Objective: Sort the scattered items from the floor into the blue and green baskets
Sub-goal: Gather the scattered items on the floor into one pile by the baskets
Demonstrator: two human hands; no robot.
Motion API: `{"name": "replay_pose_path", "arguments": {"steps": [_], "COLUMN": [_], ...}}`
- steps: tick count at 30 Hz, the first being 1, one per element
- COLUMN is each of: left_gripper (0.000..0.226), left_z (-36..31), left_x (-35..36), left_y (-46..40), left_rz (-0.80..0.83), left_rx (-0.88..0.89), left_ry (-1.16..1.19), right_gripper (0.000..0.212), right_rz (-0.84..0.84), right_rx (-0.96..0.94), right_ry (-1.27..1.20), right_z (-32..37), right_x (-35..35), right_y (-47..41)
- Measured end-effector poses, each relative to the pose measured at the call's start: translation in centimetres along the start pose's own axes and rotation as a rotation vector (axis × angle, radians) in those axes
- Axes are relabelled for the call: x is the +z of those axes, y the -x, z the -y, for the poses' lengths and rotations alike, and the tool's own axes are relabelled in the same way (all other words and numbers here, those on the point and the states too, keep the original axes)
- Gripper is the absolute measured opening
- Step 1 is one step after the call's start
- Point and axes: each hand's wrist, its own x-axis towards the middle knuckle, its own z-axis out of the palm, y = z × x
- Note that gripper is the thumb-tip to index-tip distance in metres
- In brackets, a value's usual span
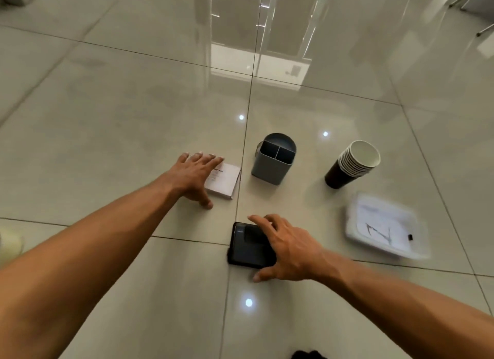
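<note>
A small white box point(224, 181) lies on the tiled floor left of centre. My left hand point(193, 178) is spread over its left side, fingers straight, thumb on the floor. A flat black device point(247, 245) lies nearer to me. My right hand point(287, 247) covers its right side, fingers over the top edge and thumb at the near edge. Whether either hand touches its item is unclear. A grey divided holder point(272, 166) stands upright behind. To the right stands a stack of dark paper cups point(352, 163), with a white stack of papers point(385, 227) beside it. No basket is in view.
Glossy beige floor tiles point(107, 118) stretch out to the left and far side. A pale rounded object point(9, 242) shows at the left edge. Metal furniture legs point(478, 8) stand at the top right. Something black point(307, 354) peeks in at the bottom edge.
</note>
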Motion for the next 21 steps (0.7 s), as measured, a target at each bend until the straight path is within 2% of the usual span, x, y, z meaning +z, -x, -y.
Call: {"name": "replay_pose_path", "arguments": {"steps": [4,9,12,17,21], "left_gripper": [0.115,0.1,0.095,0.092,0.094], "left_z": [1.5,4.2,7.0,12.2,16.8], "left_x": [0.6,0.8,-0.1,-0.1,0.3], "left_y": [0.6,3.2,5.7,10.4,14.7], "left_rz": [-0.123,-0.192,-0.252,-0.337,-0.399], "left_rx": [0.003,-0.057,-0.117,-0.332,-0.377], "left_ry": [-0.032,-0.017,-0.01,0.049,-0.028], "right_gripper": [0.091,0.07,0.065,0.065,0.066], "right_rz": [-0.052,-0.043,-0.049,-0.052,-0.089], "right_rx": [-0.032,-0.076,-0.13,-0.288,-0.466], "right_ry": [0.068,0.137,0.177,0.236,0.319], "right_z": [1.0,2.1,4.2,10.6,17.5], "right_x": [0.5,-0.1,-0.8,-2.7,-3.4], "right_y": [-0.6,-1.8,-3.0,-7.0,-11.1]}}
